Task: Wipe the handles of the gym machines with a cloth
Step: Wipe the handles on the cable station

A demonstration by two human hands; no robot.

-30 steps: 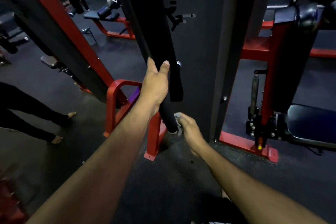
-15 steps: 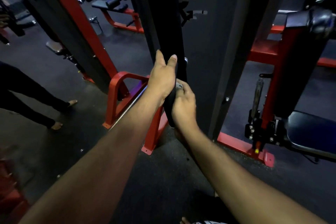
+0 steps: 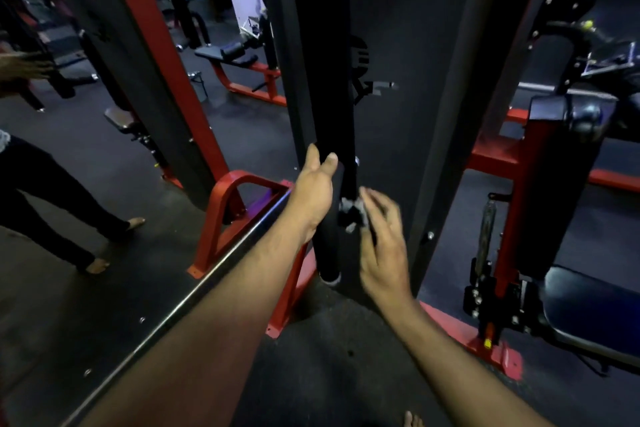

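A black padded handle (image 3: 328, 246) hangs down from the dark machine column (image 3: 322, 45). My left hand (image 3: 313, 192) grips it from the left, thumb and fingers pointing up along the tube. A small grey cloth (image 3: 352, 213) is bunched against the right side of the handle, just below my left hand. My right hand (image 3: 382, 239) pinches the cloth with its fingertips; it is blurred and its other fingers are loosely spread. The handle's lower end (image 3: 329, 277) shows below both hands.
A red floor bracket (image 3: 221, 215) and a chrome bar (image 3: 194, 291) lie left of the handle. At right stands a red machine with a black seat (image 3: 588, 315). A person's legs (image 3: 52, 204) stand at far left. Benches (image 3: 228, 55) sit behind.
My right hand slid the cloth up from the handle's lower end to just below my left hand, then eased out to the handle's right side. My left hand kept its grip.
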